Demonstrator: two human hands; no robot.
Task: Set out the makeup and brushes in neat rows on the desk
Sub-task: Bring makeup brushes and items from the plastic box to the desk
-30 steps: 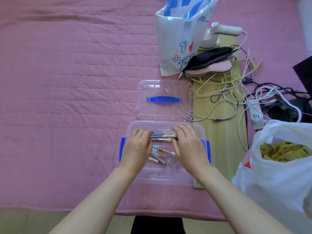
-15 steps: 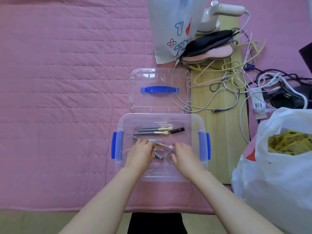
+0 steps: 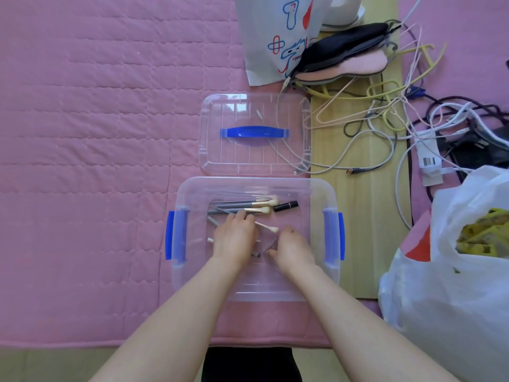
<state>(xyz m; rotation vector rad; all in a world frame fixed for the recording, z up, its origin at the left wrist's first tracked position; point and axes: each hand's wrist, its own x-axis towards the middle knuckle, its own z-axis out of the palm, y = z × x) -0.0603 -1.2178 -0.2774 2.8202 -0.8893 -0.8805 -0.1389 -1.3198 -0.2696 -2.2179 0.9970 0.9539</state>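
The white paper bag (image 3: 278, 37), far beyond the left hand (image 3: 234, 238), bears a blue outlined "1". A barcode label on the white power strip (image 3: 428, 158) is unreadable.

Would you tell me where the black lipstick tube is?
Head view: the black lipstick tube lies inside the clear box, far right, beside the brush heads.

Both my hands inside clear bin (image 3: 190, 274): left hand (image 3: 234, 238) over small items, right hand (image 3: 293, 248) at 3 o'clock beside it. Grey-handled brushes (image 3: 242, 206), black tube (image 3: 286, 205) at 12 o'clock. Lid (image 3: 254, 161) beyond bin.
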